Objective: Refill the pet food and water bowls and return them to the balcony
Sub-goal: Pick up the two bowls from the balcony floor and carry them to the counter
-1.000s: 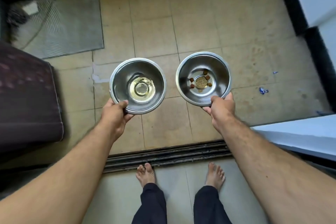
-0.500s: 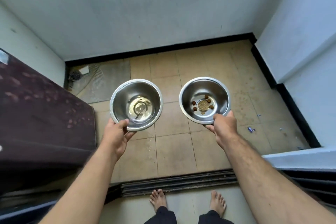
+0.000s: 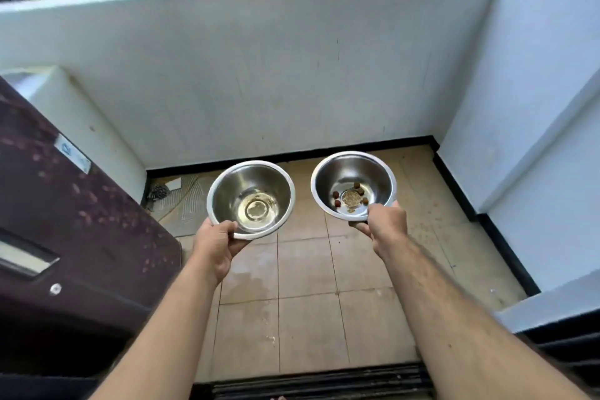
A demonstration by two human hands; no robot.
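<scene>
Raised higher now, both bowls, above the balcony floor [image 3: 305, 273].
Left hand [image 3: 217, 245] gripping water bowl [image 3: 250, 200]; right hand [image 3: 386, 227] gripping food bowl [image 3: 353, 188], fingers curled round rims.

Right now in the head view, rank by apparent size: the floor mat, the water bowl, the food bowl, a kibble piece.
1. Water bowl and food bowl: alike.
2. Floor mat, partly hidden, so unsure.
3. Kibble piece.

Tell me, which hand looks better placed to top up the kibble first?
The right hand, probably: it grips the rim of the food bowl, which holds only a few kibble pieces and crumbs. The left hand holds the water bowl, with a little water in it.
</scene>
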